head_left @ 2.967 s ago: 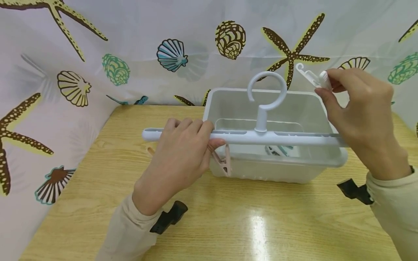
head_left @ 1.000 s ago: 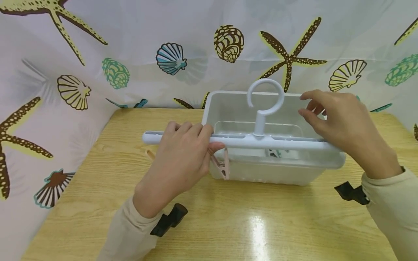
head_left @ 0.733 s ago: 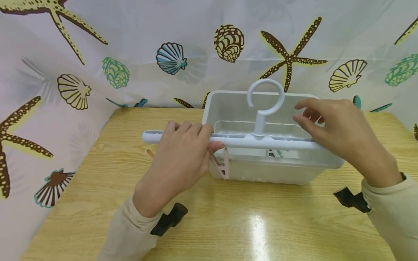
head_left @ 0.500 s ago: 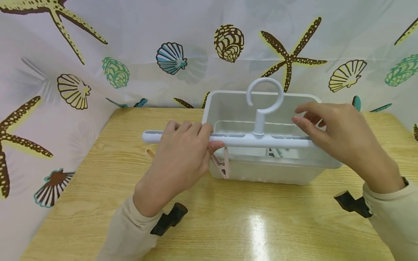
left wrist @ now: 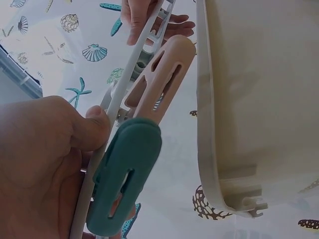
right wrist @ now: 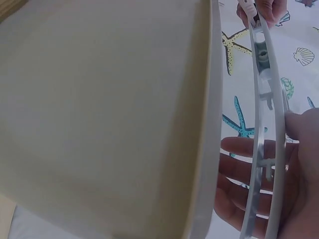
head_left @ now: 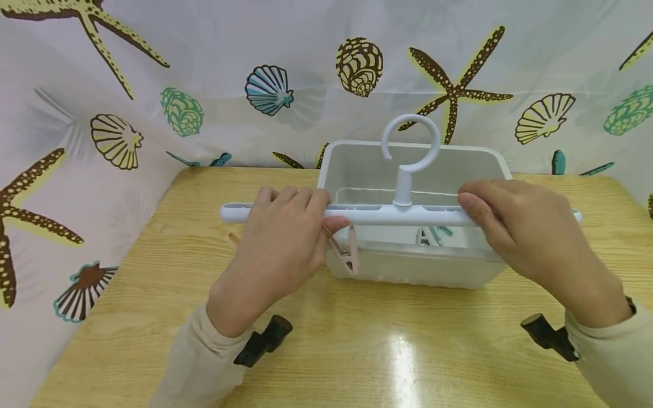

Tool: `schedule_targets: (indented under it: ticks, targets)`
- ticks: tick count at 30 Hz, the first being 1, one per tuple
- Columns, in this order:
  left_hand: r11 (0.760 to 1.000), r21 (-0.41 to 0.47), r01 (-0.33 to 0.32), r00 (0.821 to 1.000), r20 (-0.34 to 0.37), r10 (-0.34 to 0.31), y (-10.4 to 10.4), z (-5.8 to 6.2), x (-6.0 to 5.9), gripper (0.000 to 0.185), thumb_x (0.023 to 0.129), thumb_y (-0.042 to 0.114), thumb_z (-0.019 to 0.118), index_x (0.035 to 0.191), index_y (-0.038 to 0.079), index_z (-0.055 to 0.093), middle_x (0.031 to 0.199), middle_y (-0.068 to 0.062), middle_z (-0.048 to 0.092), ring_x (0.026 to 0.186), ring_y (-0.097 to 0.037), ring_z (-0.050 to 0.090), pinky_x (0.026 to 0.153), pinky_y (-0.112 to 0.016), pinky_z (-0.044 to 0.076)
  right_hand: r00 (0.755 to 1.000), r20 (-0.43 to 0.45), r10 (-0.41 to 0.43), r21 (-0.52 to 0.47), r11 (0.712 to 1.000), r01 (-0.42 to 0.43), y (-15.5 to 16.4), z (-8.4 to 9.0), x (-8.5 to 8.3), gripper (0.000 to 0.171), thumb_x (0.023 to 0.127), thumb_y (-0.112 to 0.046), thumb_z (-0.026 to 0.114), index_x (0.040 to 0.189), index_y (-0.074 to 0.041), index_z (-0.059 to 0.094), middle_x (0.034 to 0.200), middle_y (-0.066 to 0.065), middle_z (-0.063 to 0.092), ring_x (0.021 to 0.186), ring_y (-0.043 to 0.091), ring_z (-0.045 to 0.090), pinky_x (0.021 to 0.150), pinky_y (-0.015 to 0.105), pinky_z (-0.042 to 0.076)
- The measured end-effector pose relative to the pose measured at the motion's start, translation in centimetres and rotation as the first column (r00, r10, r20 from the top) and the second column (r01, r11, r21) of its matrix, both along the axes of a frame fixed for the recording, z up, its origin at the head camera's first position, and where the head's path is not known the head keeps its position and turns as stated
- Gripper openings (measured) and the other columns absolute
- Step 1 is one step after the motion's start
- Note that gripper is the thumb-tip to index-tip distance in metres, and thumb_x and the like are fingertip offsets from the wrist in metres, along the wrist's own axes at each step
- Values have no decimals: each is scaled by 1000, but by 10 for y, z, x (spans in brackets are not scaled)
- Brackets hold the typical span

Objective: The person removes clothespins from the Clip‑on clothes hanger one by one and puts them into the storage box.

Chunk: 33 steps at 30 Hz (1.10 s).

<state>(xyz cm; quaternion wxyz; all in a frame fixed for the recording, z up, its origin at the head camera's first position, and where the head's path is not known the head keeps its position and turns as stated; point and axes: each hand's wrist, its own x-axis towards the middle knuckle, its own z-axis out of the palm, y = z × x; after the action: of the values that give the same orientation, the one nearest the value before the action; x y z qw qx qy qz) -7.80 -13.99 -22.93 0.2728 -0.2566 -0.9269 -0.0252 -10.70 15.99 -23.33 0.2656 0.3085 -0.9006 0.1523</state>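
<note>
A pale blue-white plastic clothes hanger (head_left: 377, 214) with a round hook is held level over the front of a white plastic bin. My left hand (head_left: 283, 246) grips its bar from above on the left. My right hand (head_left: 541, 243) holds the right part, the bar lying between thumb and fingers in the right wrist view. A pinkish-beige clip (head_left: 351, 255) hangs from the bar beside my left thumb. In the left wrist view a teal clip (left wrist: 129, 174) hangs nearer to that hand; the hand hides it from the head. An orange-tan tip (head_left: 233, 238) shows left of my left hand.
The white bin (head_left: 418, 271) stands on a wood-grain table (head_left: 357, 351). Several small clips (head_left: 425, 237), some teal, lie inside it. Behind and to the sides hangs a white curtain (head_left: 214, 51) printed with shells and starfish.
At first my right hand held a white clip-like piece above the bin; it is out of sight now. That hand has lowered onto the bar, and the bar's right end now shows beyond it.
</note>
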Motion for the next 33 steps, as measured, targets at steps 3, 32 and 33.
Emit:
schedule_targets:
  ticks: [3,32,33]
  targets:
    - [1000,3,0,1000,1,0,0,0,0,34,98,33,55,77,7,51,64,-3,50,62,-26,52,64,-39,37,999,-23,26,28,999,-26,-3,-3,2,32,101,-33,48,106,-8,68,98,8,71,82,29,68,60,48,50]
    - [999,-26,44,994,-99,-47,3,1,5,39,96,36,57,72,7,46,59,-1,42,57,-24,50,61,-37,36,957,-280,76,67,996,-59,-14,-19,7,59,100,-59,25,74,-9,44,56,-9,27,43,6,23,38,25,16]
    - [999,-28,45,994,-99,-47,4,1,5,39,96,36,57,72,7,46,59,-1,42,57,-23,49,61,-37,36,956,-284,80,68,996,-63,-14,-19,7,59,100,-59,26,75,-9,44,57,-9,27,43,6,23,38,25,16]
